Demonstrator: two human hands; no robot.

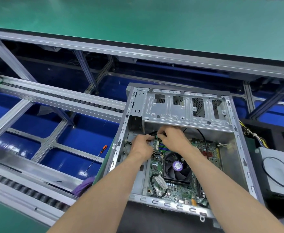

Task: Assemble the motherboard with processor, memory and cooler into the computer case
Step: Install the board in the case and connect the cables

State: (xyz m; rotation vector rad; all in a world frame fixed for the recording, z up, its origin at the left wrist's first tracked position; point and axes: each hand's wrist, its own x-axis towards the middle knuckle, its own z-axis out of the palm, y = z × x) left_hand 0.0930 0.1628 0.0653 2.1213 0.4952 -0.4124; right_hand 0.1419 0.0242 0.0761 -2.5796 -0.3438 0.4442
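The open grey computer case (119, 142) lies on its side in front of me. Inside it sits the green motherboard (158, 167), with the black cooler fan (177, 167) and its purple label at the middle. The memory slots (163, 146) lie just above the fan. Both hands work at the board's far edge under the drive cage (185, 108). My left hand (142, 145) has curled fingers beside the board's left corner. My right hand (173, 138) pinches a small connector on a black cable (205, 142).
An orange-handled screwdriver (95, 158) lies on the blue floor of the conveyor frame at the left. A power supply (275, 172) with loose wires sits to the right of the case. A purple cloth (84, 185) lies by the case's near left corner. A green bench runs across the back.
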